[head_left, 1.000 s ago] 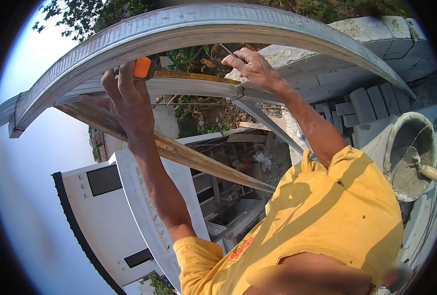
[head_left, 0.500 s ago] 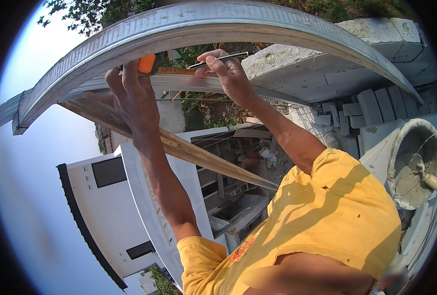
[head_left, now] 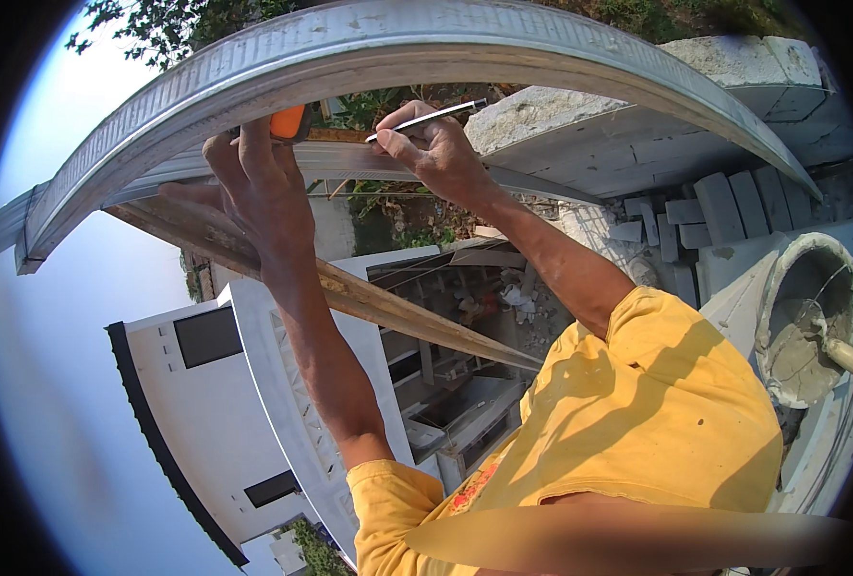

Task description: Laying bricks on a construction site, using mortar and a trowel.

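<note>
My left hand [head_left: 263, 197] grips an orange and black tape measure [head_left: 289, 123] beneath the arched silver metal beam [head_left: 445, 34]. From its case a short length of yellowish tape blade [head_left: 338, 135] runs right, along a lower ribbed metal profile [head_left: 349, 160]. Between the thumb and fingers of my right hand [head_left: 436, 154] is a slim dark and pale pencil [head_left: 436, 116], tilted with its point down to the left. That point is at the right end of the visible blade; whether it touches the metal I cannot tell. The left fingertips are partly hidden by the upper beam.
A wooden beam [head_left: 388, 312] slants below my arms. Pale block walling [head_left: 561, 125] rises at the upper right, with loose grey blocks [head_left: 724, 206] under it. A mortar bucket [head_left: 810, 317] with a handled tool stands at the far right. A white building [head_left: 186, 403] lies left.
My right hand has moved slightly left and down, bringing the pencil point to the end of the visible tape blade. The left hand holds the tape measure in nearly the same place.
</note>
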The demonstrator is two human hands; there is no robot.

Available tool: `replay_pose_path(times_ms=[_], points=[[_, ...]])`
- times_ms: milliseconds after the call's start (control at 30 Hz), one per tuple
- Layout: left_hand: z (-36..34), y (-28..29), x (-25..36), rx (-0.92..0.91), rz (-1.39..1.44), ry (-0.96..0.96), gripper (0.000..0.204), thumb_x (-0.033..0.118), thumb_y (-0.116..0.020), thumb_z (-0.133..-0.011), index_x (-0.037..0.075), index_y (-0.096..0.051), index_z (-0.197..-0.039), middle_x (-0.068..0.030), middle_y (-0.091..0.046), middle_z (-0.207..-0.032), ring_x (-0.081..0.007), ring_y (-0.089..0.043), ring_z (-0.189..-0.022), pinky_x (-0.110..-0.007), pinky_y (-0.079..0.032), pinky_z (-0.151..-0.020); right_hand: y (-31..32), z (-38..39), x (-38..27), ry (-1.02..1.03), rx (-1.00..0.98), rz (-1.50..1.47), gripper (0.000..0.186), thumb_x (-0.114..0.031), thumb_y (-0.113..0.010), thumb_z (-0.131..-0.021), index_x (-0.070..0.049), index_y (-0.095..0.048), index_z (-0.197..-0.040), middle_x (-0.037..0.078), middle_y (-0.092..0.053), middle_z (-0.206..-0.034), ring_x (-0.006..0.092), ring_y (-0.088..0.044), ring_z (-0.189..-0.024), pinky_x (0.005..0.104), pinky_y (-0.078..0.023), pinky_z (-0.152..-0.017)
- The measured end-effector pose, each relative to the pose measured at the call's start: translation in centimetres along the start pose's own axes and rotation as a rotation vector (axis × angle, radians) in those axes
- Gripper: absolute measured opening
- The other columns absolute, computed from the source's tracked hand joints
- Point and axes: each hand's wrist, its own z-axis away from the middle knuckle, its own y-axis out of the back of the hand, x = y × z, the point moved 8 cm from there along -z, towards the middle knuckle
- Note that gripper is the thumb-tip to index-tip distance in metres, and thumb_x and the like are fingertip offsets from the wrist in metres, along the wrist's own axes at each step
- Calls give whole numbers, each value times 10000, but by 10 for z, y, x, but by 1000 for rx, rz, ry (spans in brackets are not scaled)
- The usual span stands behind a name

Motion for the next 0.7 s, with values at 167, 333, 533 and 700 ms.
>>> replay_pose_path(times_ms=[167, 333, 533, 700], points=[[-2, 2, 6, 7, -48, -18, 698, 30, -758, -796, 320, -458, -1355, 14, -482, -1100, -206, -631, -1036, -746, 94, -1086, -1, -3, 2, -22, -8, -4, 188, -214, -633, -963, -37, -611, -1024, 76, -685, -917, 144, -676, -910, 295, -538, -841], [1, 0, 0, -12, 14, 15, 702, 14, -752, -791, 319, -459, -1351, 13, -491, -1089, -204, -634, -1036, -748, 92, -1086, -3, -3, 1, -25, -21, 33, 189, -222, -632, -965, -41, -606, -1015, 70, -688, -904, 130, -669, -890, 285, -531, -801], [1, -4, 1, -22, 26, 22, 721, 5, -754, -784, 320, -449, -1355, 17, -498, -1092, -214, -626, -1060, -748, 96, -1086, -1, -5, 0, 3, 6, 33, 204, -235, -645, -946, -41, -618, -1003, 70, -696, -868, 139, -675, -842, 296, -533, -762], [2, -3, -3, -15, 27, 18, 719, 22, -761, -786, 323, -445, -1358, 11, -504, -1129, -219, -620, -1081, -750, 95, -1085, -3, -5, -3, -9, -13, 29, 188, -219, -635, -966, -42, -600, -1014, 52, -670, -889, 120, -659, -879, 284, -531, -781]])
